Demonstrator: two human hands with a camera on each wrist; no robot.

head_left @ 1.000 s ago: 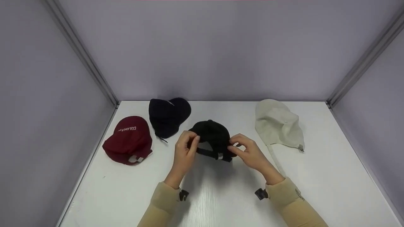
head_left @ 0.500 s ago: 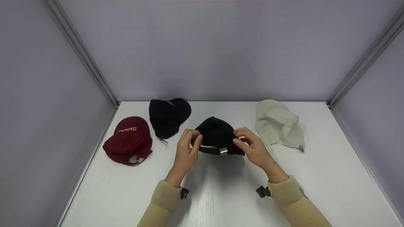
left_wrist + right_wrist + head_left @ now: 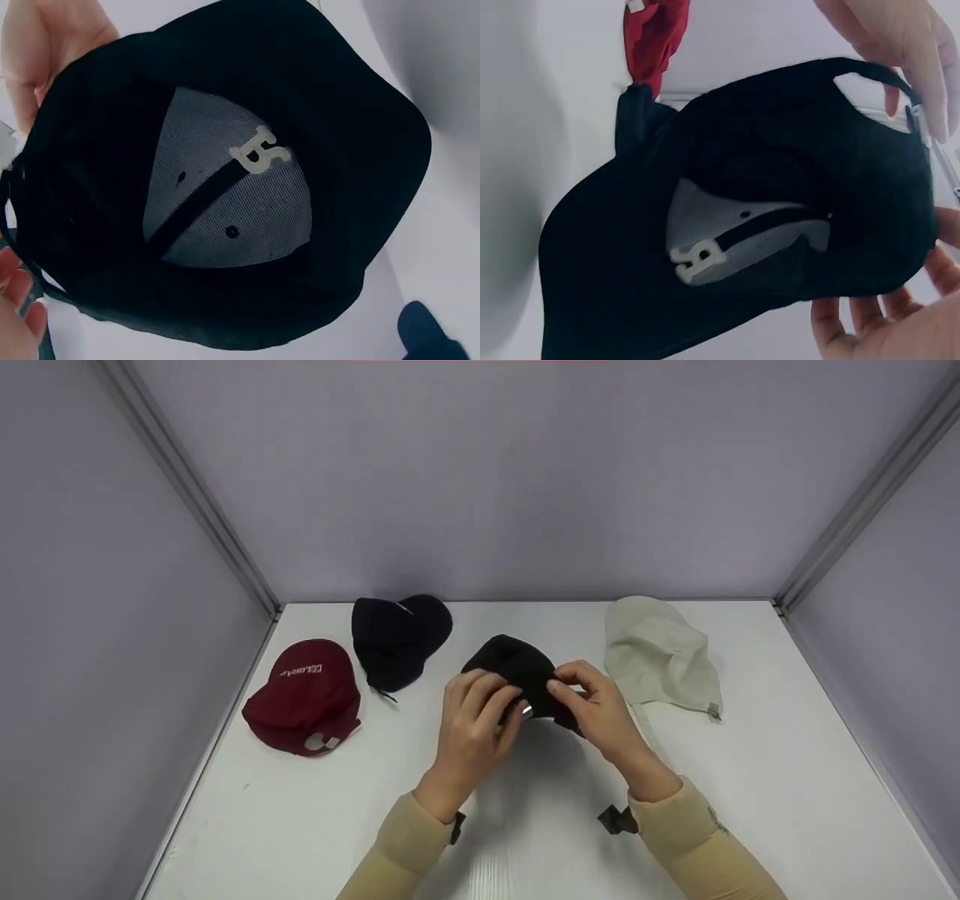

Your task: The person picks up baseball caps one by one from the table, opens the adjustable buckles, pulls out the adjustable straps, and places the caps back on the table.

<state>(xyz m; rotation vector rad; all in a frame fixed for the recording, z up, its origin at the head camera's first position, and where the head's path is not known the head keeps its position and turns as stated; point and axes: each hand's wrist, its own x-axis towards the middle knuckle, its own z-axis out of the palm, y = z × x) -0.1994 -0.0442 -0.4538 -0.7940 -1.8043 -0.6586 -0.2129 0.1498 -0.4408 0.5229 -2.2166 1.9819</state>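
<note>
A: Where to look first?

B: At a black cap (image 3: 506, 656), held over the middle of a white table (image 3: 247, 840) between two bare hands, with a red cap (image 3: 307, 694) and a dark cap (image 3: 394, 645) to the left, a cream hat (image 3: 660, 652) to the right.

A: And the fingers?

B: On the left hand (image 3: 474, 727), curled and apparently pinching the back strap (image 3: 876, 73) at the metal buckle (image 3: 921, 124). On the right hand (image 3: 600, 709), clamped with the thumb on the cap's opposite edge.

A: Any likely trouble?

B: Possibly losing the strap from the buckle through too hard a tug; dropping one side through too light a pinch on soft cloth; or twisting the strap through uneven turning of the hands.

A: Containers?

B: No box or bag in view. Closest: the hollow crown (image 3: 97, 150), open toward both wrist views, showing a grey lining panel (image 3: 202, 142), dark seam tape (image 3: 199, 206) and a pale letter-shaped mark (image 3: 259, 152). Too dark to read deeper.
</note>
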